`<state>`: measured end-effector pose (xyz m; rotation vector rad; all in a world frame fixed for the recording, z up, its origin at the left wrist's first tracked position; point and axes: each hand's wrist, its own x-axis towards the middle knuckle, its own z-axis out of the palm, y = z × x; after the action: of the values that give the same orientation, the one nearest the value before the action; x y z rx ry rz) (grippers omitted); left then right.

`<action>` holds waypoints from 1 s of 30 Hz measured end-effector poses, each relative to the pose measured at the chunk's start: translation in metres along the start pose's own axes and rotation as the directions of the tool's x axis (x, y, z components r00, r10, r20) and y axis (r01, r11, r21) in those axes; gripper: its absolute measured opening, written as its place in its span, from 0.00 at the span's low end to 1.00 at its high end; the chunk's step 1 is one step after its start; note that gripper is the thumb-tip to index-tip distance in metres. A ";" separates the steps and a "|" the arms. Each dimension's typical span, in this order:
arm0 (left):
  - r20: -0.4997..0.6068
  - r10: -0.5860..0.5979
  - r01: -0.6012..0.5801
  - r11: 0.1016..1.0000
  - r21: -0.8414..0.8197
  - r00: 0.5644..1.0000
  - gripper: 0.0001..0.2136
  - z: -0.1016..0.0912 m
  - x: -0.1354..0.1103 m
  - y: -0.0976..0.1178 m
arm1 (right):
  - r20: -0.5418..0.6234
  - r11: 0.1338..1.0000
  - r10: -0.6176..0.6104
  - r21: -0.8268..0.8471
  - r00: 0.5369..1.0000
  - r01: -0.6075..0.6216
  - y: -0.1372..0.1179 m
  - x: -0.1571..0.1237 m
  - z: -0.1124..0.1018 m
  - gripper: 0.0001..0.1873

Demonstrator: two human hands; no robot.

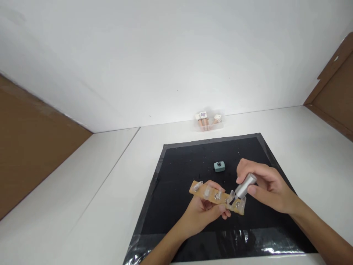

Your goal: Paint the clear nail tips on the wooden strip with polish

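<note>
My left hand (202,213) is closed around a tan strip (205,192) that carries several clear artificial nails, holding it level above the black mat (176,184). My right hand (266,186) pinches a silver cylindrical cap (245,186) whose dark tip touches a nail near the strip's right end. A small grey-green bottle (219,166) with an open round mouth stands on the mat just behind both hands.
A clear tray (209,123) holding practice fingers with white tips sits at the back of the white table (96,191) against the white wall. Brown cardboard panels stand at the far left (30,147) and far right (335,88).
</note>
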<state>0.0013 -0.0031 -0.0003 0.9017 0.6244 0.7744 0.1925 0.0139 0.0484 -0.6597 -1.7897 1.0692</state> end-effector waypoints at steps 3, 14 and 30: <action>0.001 0.003 -0.003 1.000 -0.001 1.000 0.16 0.000 0.000 -0.001 | 0.027 1.000 0.013 -0.005 1.000 -0.013 -0.001 0.000 0.001 0.08; 0.043 0.034 -0.032 0.998 -0.061 0.998 0.16 -0.005 0.000 -0.006 | -0.029 0.999 0.031 -0.014 0.999 -0.032 0.000 -0.002 0.001 0.09; 0.059 0.046 -0.038 0.992 -0.122 0.997 0.14 -0.007 0.000 -0.010 | -0.013 0.999 0.009 0.035 1.000 -0.008 0.002 -0.001 0.000 0.12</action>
<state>-0.0008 -0.0042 -0.0125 0.8271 0.5000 0.8102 0.1925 0.0140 0.0465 -0.6521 -1.7544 1.0976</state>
